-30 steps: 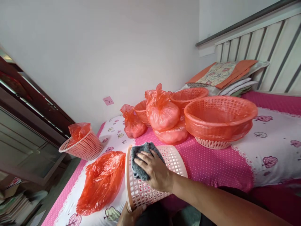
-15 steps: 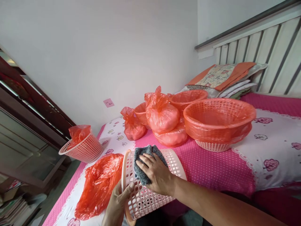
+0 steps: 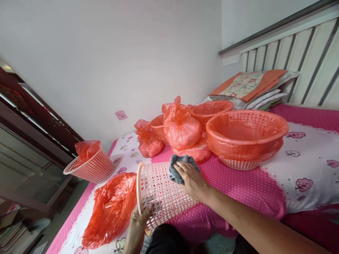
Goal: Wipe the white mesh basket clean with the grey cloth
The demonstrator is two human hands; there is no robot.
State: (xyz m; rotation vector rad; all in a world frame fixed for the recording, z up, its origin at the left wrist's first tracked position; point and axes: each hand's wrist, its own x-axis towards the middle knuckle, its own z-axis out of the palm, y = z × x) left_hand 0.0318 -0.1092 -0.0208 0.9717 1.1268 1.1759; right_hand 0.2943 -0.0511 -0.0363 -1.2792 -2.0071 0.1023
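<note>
A pale pink plastic basket with a lattice wall lies on its side in front of me, its rim facing left. My left hand grips that rim from below, thumb on the outer wall. Under my right hand is a grey-blue cloth, pressed on the upper wall near the basket's base. The fingers of this hand are bent over the cloth. Just left of the basket, a crumpled red plastic bag is spread on the bed.
Farther left stands a tilted pink basket with a red bag in it. Behind are knotted red bags and a wide bag-lined basket. Folded bedding is piled by the headboard. The bed has a pink dotted cover.
My right hand has slid the cloth rightward and slightly up along the basket, from near the rim toward its base. My left hand still holds the rim, and the basket has shifted slightly.
</note>
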